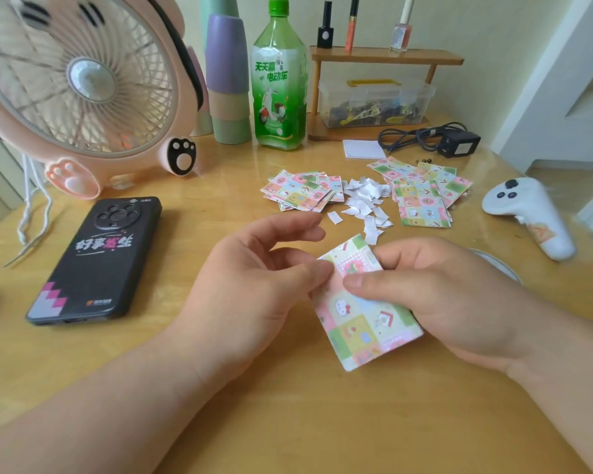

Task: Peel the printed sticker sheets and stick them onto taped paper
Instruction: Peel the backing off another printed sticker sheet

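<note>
A printed sticker sheet (360, 319) with pastel cartoon squares is held above the wooden table in front of me. My right hand (452, 299) holds it from the right, thumb across its face and fingers behind. My left hand (254, 282) pinches its upper left edge with the thumb, other fingers raised. Two stacks of printed sheets lie further back, a left stack (302, 191) and a right stack (425, 193). Between them sits a pile of white peeled backing scraps (367, 203).
A black phone (96, 258) lies at the left, a pink fan (83, 90) behind it. A green bottle (278, 80), stacked cups (228, 80), a wooden shelf (384, 58) over a plastic box, a white pad (363, 148), a charger (456, 143) and a white controller (528, 217) ring the table.
</note>
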Tool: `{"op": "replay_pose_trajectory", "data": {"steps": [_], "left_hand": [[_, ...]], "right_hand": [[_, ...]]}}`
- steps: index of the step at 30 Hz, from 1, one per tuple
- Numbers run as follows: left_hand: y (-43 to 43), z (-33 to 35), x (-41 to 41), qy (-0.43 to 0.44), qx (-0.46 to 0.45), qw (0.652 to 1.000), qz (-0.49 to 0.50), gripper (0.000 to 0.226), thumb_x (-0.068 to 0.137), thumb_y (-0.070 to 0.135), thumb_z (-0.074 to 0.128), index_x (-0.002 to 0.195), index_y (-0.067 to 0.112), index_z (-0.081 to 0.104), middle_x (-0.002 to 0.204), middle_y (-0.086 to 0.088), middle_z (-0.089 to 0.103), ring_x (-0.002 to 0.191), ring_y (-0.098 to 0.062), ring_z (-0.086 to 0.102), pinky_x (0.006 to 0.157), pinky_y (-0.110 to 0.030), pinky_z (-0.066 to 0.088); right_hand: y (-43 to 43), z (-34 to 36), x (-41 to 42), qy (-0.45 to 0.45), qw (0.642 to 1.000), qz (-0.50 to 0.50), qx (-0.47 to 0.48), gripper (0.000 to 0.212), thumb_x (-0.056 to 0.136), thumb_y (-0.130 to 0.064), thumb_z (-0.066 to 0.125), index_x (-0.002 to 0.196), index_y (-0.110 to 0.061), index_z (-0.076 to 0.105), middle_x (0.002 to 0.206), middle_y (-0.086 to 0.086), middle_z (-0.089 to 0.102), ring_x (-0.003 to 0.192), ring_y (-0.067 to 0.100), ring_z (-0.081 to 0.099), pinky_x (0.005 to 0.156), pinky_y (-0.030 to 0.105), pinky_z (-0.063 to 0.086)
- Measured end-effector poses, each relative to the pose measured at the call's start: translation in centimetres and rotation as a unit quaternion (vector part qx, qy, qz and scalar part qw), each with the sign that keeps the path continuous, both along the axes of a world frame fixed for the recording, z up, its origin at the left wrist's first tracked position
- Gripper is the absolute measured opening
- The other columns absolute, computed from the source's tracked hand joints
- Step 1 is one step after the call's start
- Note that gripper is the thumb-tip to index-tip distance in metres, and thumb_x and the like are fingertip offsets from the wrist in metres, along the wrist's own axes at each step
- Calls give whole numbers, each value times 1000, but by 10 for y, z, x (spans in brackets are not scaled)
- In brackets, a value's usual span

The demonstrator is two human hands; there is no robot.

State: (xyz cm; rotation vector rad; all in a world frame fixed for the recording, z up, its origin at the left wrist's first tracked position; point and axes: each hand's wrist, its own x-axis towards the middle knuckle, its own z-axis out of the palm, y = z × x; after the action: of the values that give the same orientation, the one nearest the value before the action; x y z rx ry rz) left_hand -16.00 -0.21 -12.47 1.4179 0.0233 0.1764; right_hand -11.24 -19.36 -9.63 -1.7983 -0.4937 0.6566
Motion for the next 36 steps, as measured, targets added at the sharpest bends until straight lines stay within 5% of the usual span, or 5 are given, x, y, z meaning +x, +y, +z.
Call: {"op": "replay_pose_trajectory", "data": {"steps": [7, 14, 21, 26, 36], "left_hand": [[-2, -3, -4, 20, -74, 993, -88, 63, 54, 3, 76, 115, 12, 69, 113, -9, 70, 88, -32, 62, 82, -47, 54], [-1, -2, -2, 6, -5, 999, -45, 49, 68, 3, 76, 115, 14, 69, 105, 3, 71, 71, -14, 62, 69, -24, 50], [-3, 1, -3, 22, -38, 998, -44, 54, 63, -4, 75, 114, 13, 70, 104, 1, 72, 66, -10, 64, 53, -12, 44], [-7, -1, -3, 25, -83, 996, 36, 56, 56, -1, 82, 109, 15, 73, 102, -1, 75, 74, -19, 71, 98, -48, 54], [-13, -2, -8, 31, -57, 997, 45, 63, 54, 5, 85, 114, 19, 70, 100, 4, 78, 79, -22, 75, 95, -45, 52]], "right_hand": [[-4, 1, 3, -44, 997, -56, 3, 28, 70, -20, 76, 89, 1, 72, 97, 29, 73, 90, 48, 69, 83, 63, 50], [-7, 12, -3, -85, 995, -21, -44, 18, 72, -12, 89, 69, -11, 71, 59, -1, 57, 54, 11, 50, 51, 19, 38], [-1, 4, 2, 104, 968, -177, 146, 41, 67, -11, 77, 103, 8, 71, 100, 27, 74, 86, 35, 70, 80, 41, 50], [12, 2, -4, 179, 928, -207, 252, 31, 75, -14, 71, 105, -9, 77, 108, 15, 76, 104, 34, 73, 95, 49, 53], [25, -4, -18, 123, 951, -225, 173, 11, 82, -5, 71, 81, -16, 73, 74, 4, 65, 61, 15, 54, 49, 30, 32]]}}
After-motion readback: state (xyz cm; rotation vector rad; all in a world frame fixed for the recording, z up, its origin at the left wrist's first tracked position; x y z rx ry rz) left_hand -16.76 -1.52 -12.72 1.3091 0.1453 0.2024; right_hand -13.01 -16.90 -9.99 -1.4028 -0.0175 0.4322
